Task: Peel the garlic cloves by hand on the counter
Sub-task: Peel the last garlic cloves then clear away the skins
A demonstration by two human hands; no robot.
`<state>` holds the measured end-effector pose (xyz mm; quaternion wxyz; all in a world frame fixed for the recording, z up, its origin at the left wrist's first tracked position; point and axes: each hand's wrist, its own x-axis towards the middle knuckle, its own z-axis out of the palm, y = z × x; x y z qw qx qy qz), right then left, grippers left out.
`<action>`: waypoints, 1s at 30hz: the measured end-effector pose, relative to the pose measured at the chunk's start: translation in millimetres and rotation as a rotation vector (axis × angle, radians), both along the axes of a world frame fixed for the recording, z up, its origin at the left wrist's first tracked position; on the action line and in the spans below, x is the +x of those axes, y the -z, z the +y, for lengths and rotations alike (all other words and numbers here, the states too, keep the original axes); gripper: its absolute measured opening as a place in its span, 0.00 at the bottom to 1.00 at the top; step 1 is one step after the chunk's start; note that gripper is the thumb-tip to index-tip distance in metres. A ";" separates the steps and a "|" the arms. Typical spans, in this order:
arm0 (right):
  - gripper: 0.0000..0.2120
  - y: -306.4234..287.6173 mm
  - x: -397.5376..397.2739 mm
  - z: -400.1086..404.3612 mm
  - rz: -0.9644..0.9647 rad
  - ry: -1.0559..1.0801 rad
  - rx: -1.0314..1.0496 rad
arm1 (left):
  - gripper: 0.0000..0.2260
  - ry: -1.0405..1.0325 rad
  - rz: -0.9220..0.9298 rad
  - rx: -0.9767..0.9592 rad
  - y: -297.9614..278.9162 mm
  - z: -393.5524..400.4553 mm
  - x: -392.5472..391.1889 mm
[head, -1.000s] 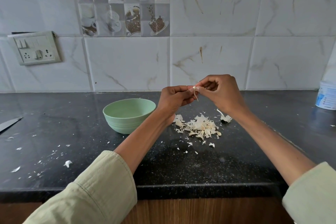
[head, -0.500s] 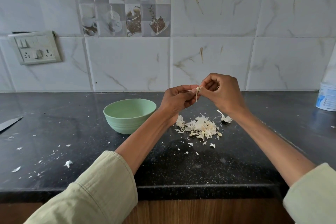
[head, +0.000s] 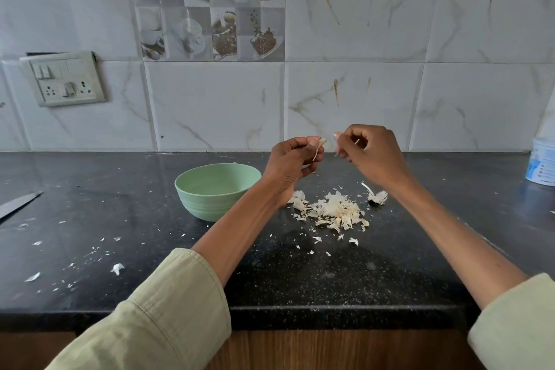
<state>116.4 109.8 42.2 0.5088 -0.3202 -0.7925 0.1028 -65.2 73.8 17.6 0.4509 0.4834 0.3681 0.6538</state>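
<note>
At the far left, a knife blade (head: 18,206) lies flat on the black worktop (head: 300,276), its tip pointing toward the centre. Above it, a switch-and-socket plate (head: 67,79) is fixed to the tiled wall. Small white flakes of garlic skin (head: 117,268) are scattered over the left part of the worktop.

A pale green bowl (head: 216,189) stands upright on the worktop, just left of the left forearm. Its contents cannot be determined from this angle.

The left hand (head: 292,164) is raised above the worktop with its fingers curled. It pinches a garlic clove (head: 320,144) between thumb and fingertips; a thin strip of skin hangs down from the clove.

The right hand (head: 371,153) is raised at the same height, near the left hand but not touching it. Its fingers are curled, and thumb and forefinger pinch a thin sliver of peel (head: 337,154).

Below and between the two hands, a pile of peeled skins (head: 333,212) lies on the worktop, with loose fragments spread toward the front edge. Just right of the pile, close beside the right wrist, lies a garlic stem piece (head: 377,197) with papery skin attached.

At the far right edge, a white container (head: 542,164) with blue print stands on the worktop against the wall.
</note>
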 end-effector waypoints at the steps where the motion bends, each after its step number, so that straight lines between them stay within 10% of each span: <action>1: 0.12 -0.3 1.0 0.6 0.007 -0.008 0.000 | 0.09 -0.009 0.024 0.008 0.3 0.2 0.2; 30: 0.05 3.7 -6.3 -9.3 -0.059 -0.060 0.192 | 0.15 -0.277 0.412 0.136 3.1 -2.7 8.4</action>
